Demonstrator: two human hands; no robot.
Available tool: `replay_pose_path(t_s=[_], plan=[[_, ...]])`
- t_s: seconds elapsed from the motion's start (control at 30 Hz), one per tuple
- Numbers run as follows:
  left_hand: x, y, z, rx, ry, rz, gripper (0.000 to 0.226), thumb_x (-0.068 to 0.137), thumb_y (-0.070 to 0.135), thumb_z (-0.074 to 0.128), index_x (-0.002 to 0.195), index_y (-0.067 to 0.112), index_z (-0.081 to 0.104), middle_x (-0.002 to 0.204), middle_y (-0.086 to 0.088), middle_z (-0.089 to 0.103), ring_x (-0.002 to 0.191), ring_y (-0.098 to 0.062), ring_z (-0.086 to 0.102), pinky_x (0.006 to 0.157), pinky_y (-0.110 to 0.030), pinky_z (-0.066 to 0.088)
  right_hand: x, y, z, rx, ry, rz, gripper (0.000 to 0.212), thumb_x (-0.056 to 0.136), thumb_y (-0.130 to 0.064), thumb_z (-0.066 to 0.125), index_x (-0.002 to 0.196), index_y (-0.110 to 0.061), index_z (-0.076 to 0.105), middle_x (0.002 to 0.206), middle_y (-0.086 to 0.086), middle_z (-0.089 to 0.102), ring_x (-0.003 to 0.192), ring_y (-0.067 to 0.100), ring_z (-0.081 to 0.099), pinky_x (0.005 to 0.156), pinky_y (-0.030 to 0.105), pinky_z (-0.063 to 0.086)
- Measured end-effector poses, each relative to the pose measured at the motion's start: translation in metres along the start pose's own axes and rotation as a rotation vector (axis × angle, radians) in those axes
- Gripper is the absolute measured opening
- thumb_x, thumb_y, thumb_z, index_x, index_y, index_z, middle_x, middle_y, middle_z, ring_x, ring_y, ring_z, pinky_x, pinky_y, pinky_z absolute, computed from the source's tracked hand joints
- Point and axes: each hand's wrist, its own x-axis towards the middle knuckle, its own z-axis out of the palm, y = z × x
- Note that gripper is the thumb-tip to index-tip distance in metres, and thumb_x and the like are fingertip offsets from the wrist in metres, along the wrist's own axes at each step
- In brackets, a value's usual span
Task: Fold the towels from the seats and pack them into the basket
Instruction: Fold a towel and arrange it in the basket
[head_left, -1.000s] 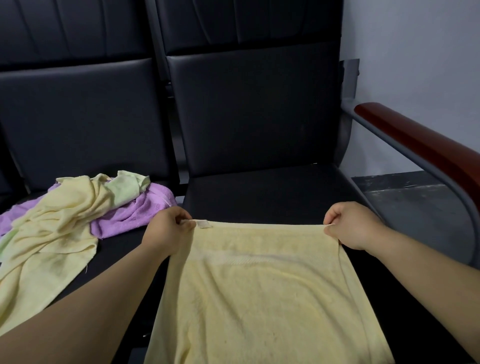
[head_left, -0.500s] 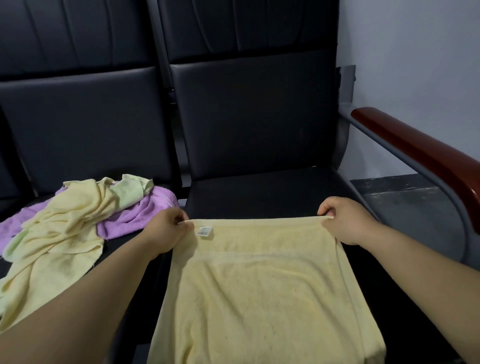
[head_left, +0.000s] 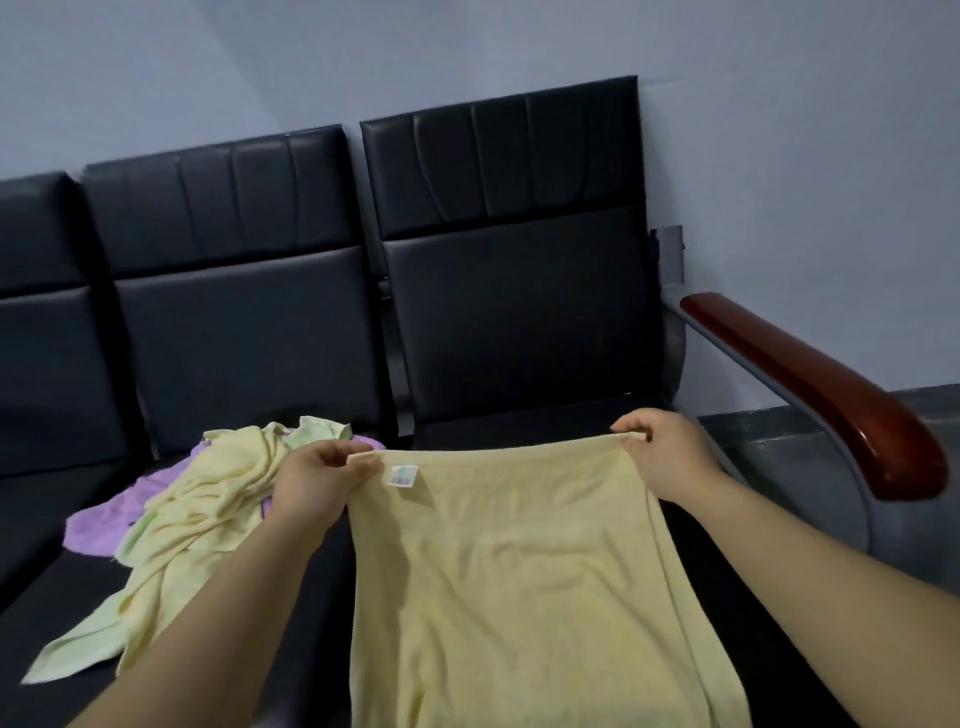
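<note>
Over the end seat (head_left: 519, 415), yellow towel (head_left: 509, 571) is hanging spread between left hand (head_left: 317, 483) and right hand (head_left: 670, 460), fingers (head_left: 629, 427) pinching both top corners; likely hazard: any loosening pinch is risking a dropped corner and crooked fold.
</note>
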Motion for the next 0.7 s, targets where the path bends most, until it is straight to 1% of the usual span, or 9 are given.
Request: replay_pose_path(t_s=[0.07, 0.13, 0.23, 0.3, 0.43, 0.5, 0.57, 0.63, 0.7], plan=[[-0.002, 0.014, -0.002, 0.057, 0.006, 0.016, 0.011, 0.085, 0.013, 0.080, 0.095, 0.017, 0.077, 0.087, 0.000, 0.077, 0.082, -0.019, 0.073, 0.063, -0.027, 0.057, 0.009, -0.014, -0.005, 0.008, 0.035, -0.019, 0.022, 0.097, -0.013, 0.060, 0.104, -0.030, 0.072, 0.104, -0.010, 0.069, 0.092, 0.008, 0.062, 0.064, 0.016, 0.042], [-0.001, 0.034, -0.007, 0.106, 0.024, 0.028, 0.010, 0.086, 0.014, 0.080, 0.094, 0.018, 0.077, 0.084, 0.002, 0.074, 0.072, -0.014, 0.069, 0.053, -0.019, 0.049, 0.021, -0.034, -0.013, 0.013, 0.056, -0.036, 0.023, 0.097, -0.012, 0.058, 0.103, -0.030, 0.072, 0.105, -0.009, 0.069, 0.091, 0.008, 0.062, 0.062, 0.016, 0.042], [0.009, 0.073, -0.019, 0.123, 0.099, 0.093, 0.009, 0.085, 0.017, 0.081, 0.084, 0.025, 0.078, 0.079, 0.004, 0.075, 0.070, -0.018, 0.069, 0.052, -0.022, 0.047, 0.039, -0.075, -0.032, 0.018, 0.117, -0.106, 0.027, 0.097, -0.011, 0.052, 0.095, -0.031, 0.070, 0.099, -0.011, 0.068, 0.087, 0.008, 0.062, 0.059, 0.021, 0.044], [0.016, 0.105, -0.028, 0.086, 0.165, 0.162, 0.008, 0.087, 0.018, 0.078, 0.085, 0.026, 0.079, 0.079, 0.002, 0.075, 0.063, -0.018, 0.068, 0.048, -0.024, 0.046, 0.050, -0.109, -0.050, 0.045, 0.194, -0.173, 0.031, 0.097, -0.007, 0.048, 0.091, -0.030, 0.069, 0.095, -0.011, 0.067, 0.086, 0.009, 0.062, 0.060, 0.022, 0.044], [0.022, 0.163, -0.045, -0.060, 0.256, 0.362, 0.008, 0.087, 0.020, 0.078, 0.083, 0.027, 0.079, 0.079, 0.007, 0.076, 0.078, -0.011, 0.069, 0.062, -0.023, 0.050, 0.056, -0.165, -0.090, 0.189, 0.383, -0.300, 0.027, 0.096, -0.006, 0.048, 0.094, -0.025, 0.067, 0.092, -0.010, 0.067, 0.082, 0.010, 0.060, 0.065, 0.025, 0.042], [0.016, 0.173, -0.051, -0.118, 0.217, 0.413, 0.006, 0.086, 0.018, 0.079, 0.084, 0.023, 0.080, 0.076, 0.007, 0.076, 0.070, -0.007, 0.065, 0.064, -0.024, 0.051, 0.051, -0.172, -0.103, 0.258, 0.415, -0.326, 0.025, 0.098, -0.006, 0.048, 0.095, -0.025, 0.066, 0.092, -0.011, 0.067, 0.083, 0.008, 0.059, 0.069, 0.027, 0.043], [0.007, 0.167, -0.053, -0.107, 0.111, 0.419, 0.005, 0.087, 0.012, 0.078, 0.086, 0.017, 0.079, 0.073, 0.004, 0.075, 0.063, -0.005, 0.061, 0.061, -0.023, 0.050, 0.042, -0.162, -0.109, 0.278, 0.386, -0.330, 0.024, 0.100, -0.008, 0.049, 0.098, -0.025, 0.065, 0.095, -0.012, 0.065, 0.086, 0.007, 0.058, 0.068, 0.025, 0.044], [-0.003, 0.144, -0.051, -0.060, -0.013, 0.371, 0.003, 0.086, 0.007, 0.078, 0.086, 0.010, 0.078, 0.070, 0.000, 0.072, 0.061, -0.008, 0.060, 0.056, -0.021, 0.049, 0.034, -0.136, -0.107, 0.221, 0.277, -0.312, 0.023, 0.102, -0.010, 0.051, 0.096, -0.027, 0.065, 0.096, -0.011, 0.065, 0.087, 0.009, 0.059, 0.067, 0.024, 0.044], [-0.010, 0.107, -0.047, 0.028, -0.132, 0.281, 0.003, 0.086, 0.005, 0.078, 0.084, 0.008, 0.077, 0.069, -0.006, 0.070, 0.063, -0.015, 0.059, 0.059, -0.028, 0.050, 0.024, -0.095, -0.099, 0.092, 0.102, -0.268, 0.024, 0.099, -0.011, 0.055, 0.091, -0.029, 0.067, 0.092, -0.009, 0.069, 0.088, 0.015, 0.064, 0.071, 0.031, 0.050]])
